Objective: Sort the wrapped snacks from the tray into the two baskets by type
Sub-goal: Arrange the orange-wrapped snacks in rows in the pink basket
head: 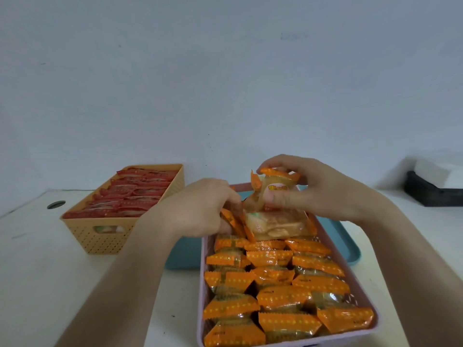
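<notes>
The left forearm [130, 271] shows at the lower left of the frame and the right forearm [413, 259] at the lower right. Both are bare from the frame's edge to the wrist. The left hand [200, 209] and right hand [313, 189], near the middle of the frame, are bare too. The arms are slim and smooth, looking broader toward the bottom edge. The right thumbnail [271, 196] is short and plain.

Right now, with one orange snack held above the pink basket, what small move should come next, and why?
Probably lower the orange snack in the right hand into the far end of the pink basket: that basket holds the same orange wrappers, the tan basket holds red snacks, and the left hand grips the standing packets.
</notes>
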`<control>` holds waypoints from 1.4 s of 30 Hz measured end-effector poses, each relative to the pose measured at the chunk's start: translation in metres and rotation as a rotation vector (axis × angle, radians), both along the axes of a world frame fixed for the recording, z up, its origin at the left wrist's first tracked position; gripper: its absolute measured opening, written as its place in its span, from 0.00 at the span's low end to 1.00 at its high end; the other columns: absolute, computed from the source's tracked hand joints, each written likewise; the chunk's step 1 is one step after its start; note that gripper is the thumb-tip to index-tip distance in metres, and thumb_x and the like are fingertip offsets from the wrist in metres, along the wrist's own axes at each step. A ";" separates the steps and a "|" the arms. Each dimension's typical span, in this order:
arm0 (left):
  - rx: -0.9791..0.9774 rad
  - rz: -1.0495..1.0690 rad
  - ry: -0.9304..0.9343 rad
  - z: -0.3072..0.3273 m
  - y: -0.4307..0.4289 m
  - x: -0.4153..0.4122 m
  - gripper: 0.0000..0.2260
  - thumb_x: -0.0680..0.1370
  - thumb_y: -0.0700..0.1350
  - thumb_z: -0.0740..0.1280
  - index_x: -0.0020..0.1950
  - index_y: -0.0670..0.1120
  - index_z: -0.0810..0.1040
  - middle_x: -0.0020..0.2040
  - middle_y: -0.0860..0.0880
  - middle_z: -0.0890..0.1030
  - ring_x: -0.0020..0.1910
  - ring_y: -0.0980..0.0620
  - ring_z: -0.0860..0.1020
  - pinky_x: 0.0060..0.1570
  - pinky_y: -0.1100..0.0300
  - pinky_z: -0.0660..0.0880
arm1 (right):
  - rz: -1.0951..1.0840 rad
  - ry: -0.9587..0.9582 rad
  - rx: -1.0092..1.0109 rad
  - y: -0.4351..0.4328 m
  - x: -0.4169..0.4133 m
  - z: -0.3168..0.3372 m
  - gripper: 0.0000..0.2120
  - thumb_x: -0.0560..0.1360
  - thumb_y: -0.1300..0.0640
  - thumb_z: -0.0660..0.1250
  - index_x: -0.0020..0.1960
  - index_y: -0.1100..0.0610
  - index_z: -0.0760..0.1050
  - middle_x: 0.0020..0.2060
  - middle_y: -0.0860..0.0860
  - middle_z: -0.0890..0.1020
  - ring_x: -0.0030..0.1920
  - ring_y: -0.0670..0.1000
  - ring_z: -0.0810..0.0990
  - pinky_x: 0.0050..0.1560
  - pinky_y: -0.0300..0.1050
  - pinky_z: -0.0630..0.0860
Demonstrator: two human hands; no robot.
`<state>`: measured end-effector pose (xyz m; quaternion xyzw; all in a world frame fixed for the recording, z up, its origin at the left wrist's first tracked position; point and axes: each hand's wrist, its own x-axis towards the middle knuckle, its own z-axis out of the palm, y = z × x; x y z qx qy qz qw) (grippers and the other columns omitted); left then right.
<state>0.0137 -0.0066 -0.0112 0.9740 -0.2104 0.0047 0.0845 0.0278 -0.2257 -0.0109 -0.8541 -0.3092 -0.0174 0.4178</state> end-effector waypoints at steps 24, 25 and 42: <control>-0.046 -0.011 0.166 0.005 0.001 -0.006 0.13 0.81 0.51 0.61 0.44 0.46 0.80 0.34 0.49 0.77 0.34 0.54 0.74 0.37 0.58 0.69 | 0.047 0.066 -0.046 -0.012 -0.003 0.005 0.34 0.63 0.52 0.80 0.62 0.41 0.66 0.52 0.44 0.81 0.50 0.50 0.83 0.47 0.51 0.83; -0.070 -0.004 0.118 0.006 0.003 -0.005 0.10 0.80 0.50 0.63 0.45 0.50 0.82 0.36 0.53 0.80 0.36 0.56 0.76 0.38 0.60 0.71 | 0.039 0.045 0.022 -0.012 -0.004 0.005 0.32 0.64 0.53 0.80 0.62 0.43 0.67 0.52 0.46 0.81 0.50 0.52 0.83 0.45 0.52 0.83; 0.052 -0.094 -0.007 -0.009 -0.030 -0.005 0.15 0.74 0.55 0.70 0.61 0.63 0.78 0.58 0.60 0.76 0.60 0.57 0.71 0.62 0.54 0.70 | -0.167 0.116 0.553 -0.001 0.006 -0.005 0.12 0.73 0.56 0.72 0.53 0.58 0.74 0.43 0.54 0.84 0.44 0.54 0.84 0.46 0.52 0.81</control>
